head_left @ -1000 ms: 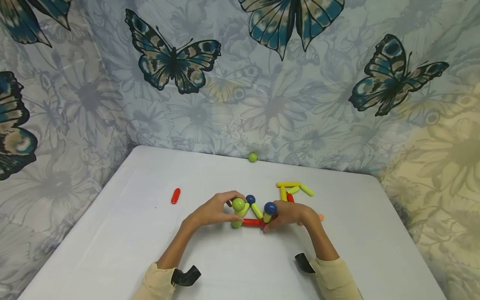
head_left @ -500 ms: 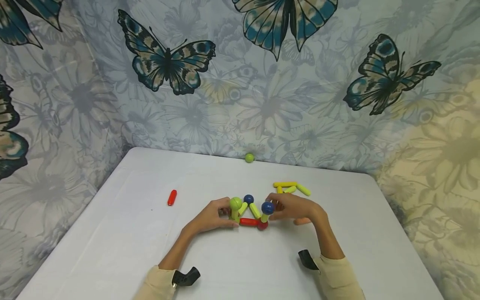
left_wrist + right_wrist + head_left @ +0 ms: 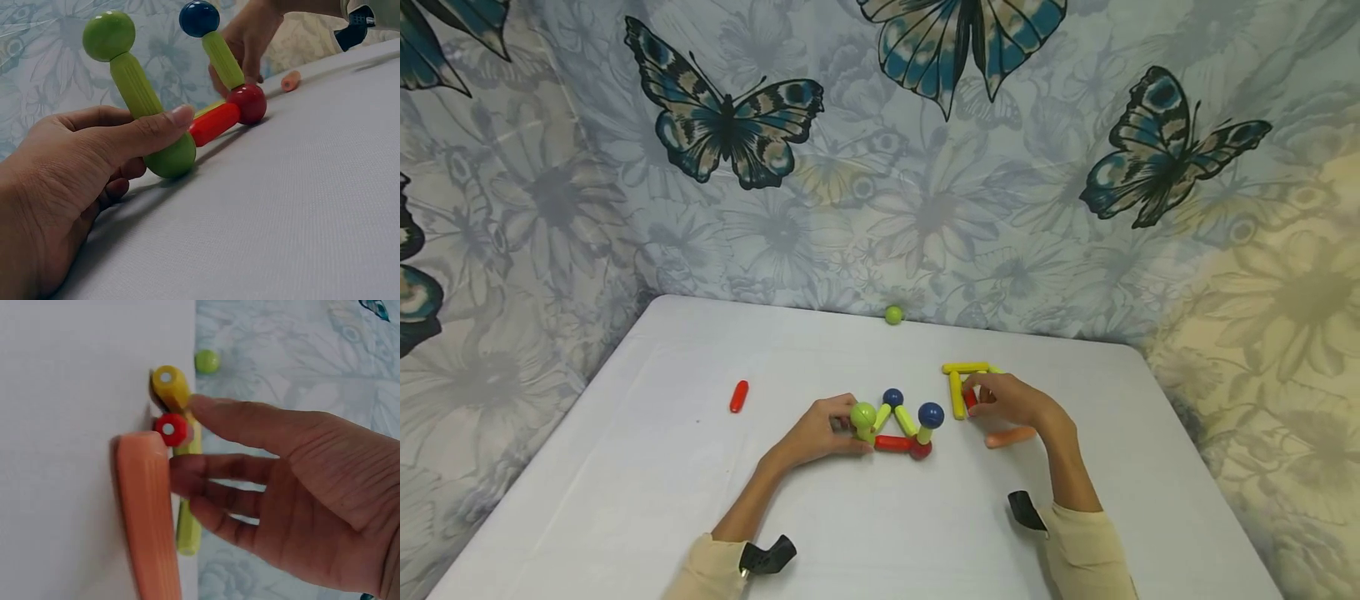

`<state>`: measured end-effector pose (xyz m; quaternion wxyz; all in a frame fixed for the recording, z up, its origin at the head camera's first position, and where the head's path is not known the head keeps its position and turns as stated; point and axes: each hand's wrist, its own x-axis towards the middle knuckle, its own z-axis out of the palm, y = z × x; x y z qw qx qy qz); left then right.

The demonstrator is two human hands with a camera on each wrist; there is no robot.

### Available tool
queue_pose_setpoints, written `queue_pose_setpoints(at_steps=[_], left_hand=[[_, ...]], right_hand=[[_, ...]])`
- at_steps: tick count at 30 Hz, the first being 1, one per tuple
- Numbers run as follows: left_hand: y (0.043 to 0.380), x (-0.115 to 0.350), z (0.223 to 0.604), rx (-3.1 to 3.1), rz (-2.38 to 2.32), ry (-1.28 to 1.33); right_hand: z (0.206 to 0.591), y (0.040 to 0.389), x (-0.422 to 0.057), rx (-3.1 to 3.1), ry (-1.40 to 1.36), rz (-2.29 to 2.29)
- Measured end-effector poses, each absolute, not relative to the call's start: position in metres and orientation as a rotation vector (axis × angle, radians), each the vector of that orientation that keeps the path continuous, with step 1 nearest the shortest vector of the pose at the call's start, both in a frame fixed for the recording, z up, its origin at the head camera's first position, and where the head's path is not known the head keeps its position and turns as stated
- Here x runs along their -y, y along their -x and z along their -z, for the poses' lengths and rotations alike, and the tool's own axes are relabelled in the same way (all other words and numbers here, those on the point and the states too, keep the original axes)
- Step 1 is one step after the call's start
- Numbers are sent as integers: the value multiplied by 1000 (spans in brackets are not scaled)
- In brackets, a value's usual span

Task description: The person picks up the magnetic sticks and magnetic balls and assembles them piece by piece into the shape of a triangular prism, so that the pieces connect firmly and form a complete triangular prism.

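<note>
A frame of building sticks and balls stands on the white table. My left hand (image 3: 817, 432) holds its left corner, thumb across the lower green ball (image 3: 172, 156) and the upright lime stick (image 3: 134, 84) that carries an upper green ball (image 3: 863, 414). A red stick (image 3: 892, 444) runs from there to a red ball (image 3: 921, 449), above which a lime stick bears a blue ball (image 3: 931, 415). Another blue ball (image 3: 892, 397) joins two slanting lime sticks behind. My right hand (image 3: 1015, 402) reaches to a loose red stick (image 3: 169, 430); thumb and fingers are spread either side of its end.
Yellow sticks (image 3: 966, 367) lie beside that loose red stick, with lime ones partly hidden by the right hand. An orange stick (image 3: 1010, 437) lies nearer me. Another red stick (image 3: 739, 397) is off to the left, and a green ball (image 3: 893, 315) sits at the far table edge.
My right hand has let go of the frame's red-ball corner and moved right to the loose sticks. My left hand keeps its hold on the green corner.
</note>
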<state>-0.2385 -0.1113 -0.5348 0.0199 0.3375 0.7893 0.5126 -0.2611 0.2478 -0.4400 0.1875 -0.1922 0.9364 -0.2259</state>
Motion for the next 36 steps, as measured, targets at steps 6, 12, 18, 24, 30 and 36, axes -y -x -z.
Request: queue_pose_setpoints(at_steps=[6, 12, 18, 24, 30, 36], left_hand=[[240, 113, 536, -2437, -1589, -1050], [240, 113, 535, -2428, -1584, -1033], [238, 111, 535, -2449, -1567, -994], [237, 111, 535, -2446, -1577, -1006], [237, 111, 536, -2464, -1572, -1035], [237, 111, 534, -2461, -1569, -1042]], right_hand=[[439, 258, -245, -2616, 441, 532], [439, 256, -247, -2660, 380, 482], [436, 254, -248, -2685, 330, 436], [417, 247, -243, -2764, 559, 545], [400, 237, -219, -2840, 804, 667], [386, 216, -183, -2868, 969, 730]])
